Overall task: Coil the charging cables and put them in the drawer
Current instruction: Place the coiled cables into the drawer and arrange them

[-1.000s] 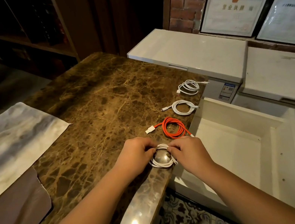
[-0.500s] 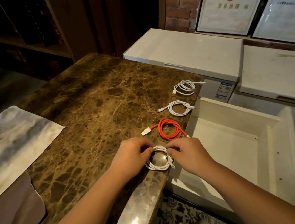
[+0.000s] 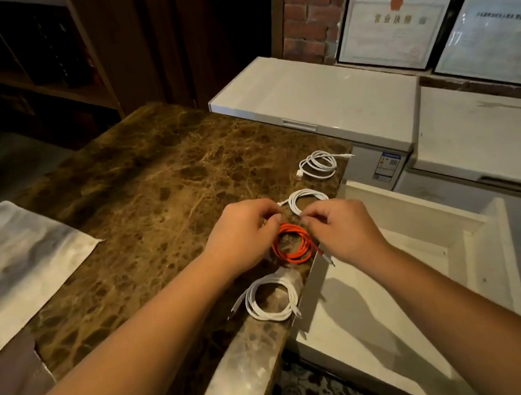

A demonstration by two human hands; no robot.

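Marble counter (image 3: 134, 198): three white cables (image 3: 271, 298), one orange cable (image 3: 291, 244).

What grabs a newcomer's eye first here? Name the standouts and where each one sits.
The orange cable stands out: a bright coil near the right edge of the brown marble counter, with the left hand and right hand on either side of it. Three white coils line that same edge: one nearest the camera, two beyond the hands. Right of the counter, the white drawer stands open.
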